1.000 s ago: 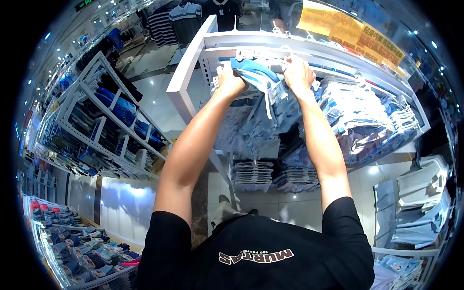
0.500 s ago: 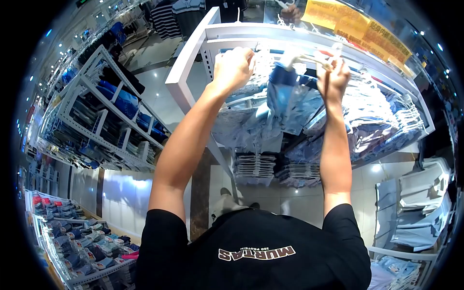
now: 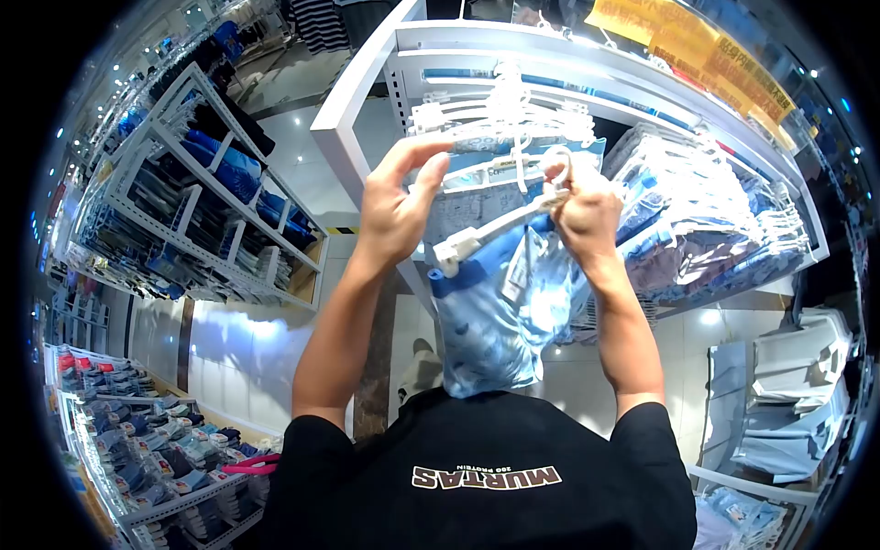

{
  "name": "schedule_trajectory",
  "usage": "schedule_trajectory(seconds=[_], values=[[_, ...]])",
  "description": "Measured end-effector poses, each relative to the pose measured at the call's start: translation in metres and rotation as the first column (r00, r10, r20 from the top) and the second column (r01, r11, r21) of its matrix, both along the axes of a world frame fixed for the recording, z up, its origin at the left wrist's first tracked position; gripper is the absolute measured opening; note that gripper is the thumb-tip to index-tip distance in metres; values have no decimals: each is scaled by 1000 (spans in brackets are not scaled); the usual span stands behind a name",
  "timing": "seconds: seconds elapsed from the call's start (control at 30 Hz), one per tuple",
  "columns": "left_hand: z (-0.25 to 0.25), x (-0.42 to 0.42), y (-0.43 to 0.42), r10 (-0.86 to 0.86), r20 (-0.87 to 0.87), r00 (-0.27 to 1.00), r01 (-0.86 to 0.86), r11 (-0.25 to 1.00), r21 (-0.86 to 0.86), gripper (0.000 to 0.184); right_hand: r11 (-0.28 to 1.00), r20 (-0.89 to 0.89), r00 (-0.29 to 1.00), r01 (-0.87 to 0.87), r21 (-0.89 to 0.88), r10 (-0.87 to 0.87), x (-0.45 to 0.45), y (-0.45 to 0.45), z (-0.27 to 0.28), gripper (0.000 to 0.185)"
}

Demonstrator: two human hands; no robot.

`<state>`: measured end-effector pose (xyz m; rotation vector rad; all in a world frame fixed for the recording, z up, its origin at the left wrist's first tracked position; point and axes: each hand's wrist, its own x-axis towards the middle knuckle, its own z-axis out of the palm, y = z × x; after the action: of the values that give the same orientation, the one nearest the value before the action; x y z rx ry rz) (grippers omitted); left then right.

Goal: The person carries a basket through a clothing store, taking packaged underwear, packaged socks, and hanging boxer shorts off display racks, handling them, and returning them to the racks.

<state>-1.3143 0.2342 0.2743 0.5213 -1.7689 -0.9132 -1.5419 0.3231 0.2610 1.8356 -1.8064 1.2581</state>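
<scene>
A light blue patterned garment (image 3: 495,316) with a darker blue waistband hangs from a white clip hanger (image 3: 495,229) in front of the rack. My right hand (image 3: 587,213) is closed around the hanger near its hook. My left hand (image 3: 401,203) is raised to the left of the hanger, thumb and fingers apart, with nothing in it. Behind both hands, several white hangers (image 3: 509,110) with blue and grey garments hang on the rack.
The white rack frame (image 3: 344,119) stands in front, with more packed garments (image 3: 701,197) at its right. Yellow signs (image 3: 701,55) top it. Another garment rack (image 3: 206,197) stands left, packaged goods (image 3: 170,449) lower left, and pale clothes (image 3: 797,394) at the right.
The hanger with the blue garment has come out toward my body in my right hand. My left hand has moved down and back from the rack, and its fingers have spread.
</scene>
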Motion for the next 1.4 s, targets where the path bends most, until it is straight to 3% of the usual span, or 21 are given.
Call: schedule_trajectory(seconds=[0.07,0.1,0.2,0.3,0.43,0.47,0.57,0.6,0.63,0.67,0.7,0.73,0.8,0.9,0.93,1.03,1.13,1.23,1.4], values=[[-10,13,14,-63,-78,995,76,980,182,26,999,-104,994,45,-1,-45,6,-11,-5,14],[-14,18,21,-55,-40,998,61,983,173,33,998,-144,987,70,2,-69,8,-17,-9,14],[-40,26,27,-59,-189,980,92,981,173,33,989,-202,971,142,44,-130,18,-28,-14,13],[-64,29,35,77,-206,975,-17,960,279,34,976,-190,968,188,112,-165,15,-44,-33,16],[-86,24,42,381,-54,923,-370,918,141,54,987,-132,982,148,67,-138,12,-54,-45,20],[-87,25,46,477,17,879,-478,878,37,53,981,-115,980,174,84,-164,12,-58,-44,20],[-72,18,74,611,-24,791,-602,770,-210,44,974,-22,983,183,136,-182,11,-60,-40,21],[-76,15,83,514,-63,855,-516,836,-187,26,978,18,987,158,137,-162,13,-59,-39,22],[-76,10,95,256,-127,958,-264,963,-50,12,982,58,989,130,137,-139,15,-58,-37,24],[-73,8,111,30,-97,995,-17,991,130,5,988,67,991,108,110,-115,18,-56,-37,31],[-65,2,129,-170,-170,971,221,913,344,6,991,59,994,85,102,-91,19,-53,-38,33],[-53,-2,143,-330,-185,925,377,848,371,6,994,50,997,60,95,-65,19,-49,-39,36],[-29,-8,166,-641,-315,699,712,588,384,4,999,-19,999,35,13,-35,24,-39,-39,44],[11,-20,201,-799,-545,253,965,167,203,10,985,-22,999,22,-170,-26,23,-32,-47,45],[27,-23,215,-781,-618,92,994,40,98,12,988,-54,998,32,-152,-41,25,-25,-45,44],[43,-33,259,-616,-736,-282,936,-344,-71,16,986,-6,1000,26,-164,-28,34,-11,-46,45],[51,-51,287,-488,-718,-496,795,-587,-150,19,982,57,998,-1,-190,12,40,2,-50,42],[54,-61,296,-394,-703,-593,686,-704,-184,21,982,120,993,38,-184,-16,47,19,-61,38],[54,-67,292,-325,-692,-645,595,-782,-187,24,983,213,977,60,-171,-22,54,35,-79,37]])
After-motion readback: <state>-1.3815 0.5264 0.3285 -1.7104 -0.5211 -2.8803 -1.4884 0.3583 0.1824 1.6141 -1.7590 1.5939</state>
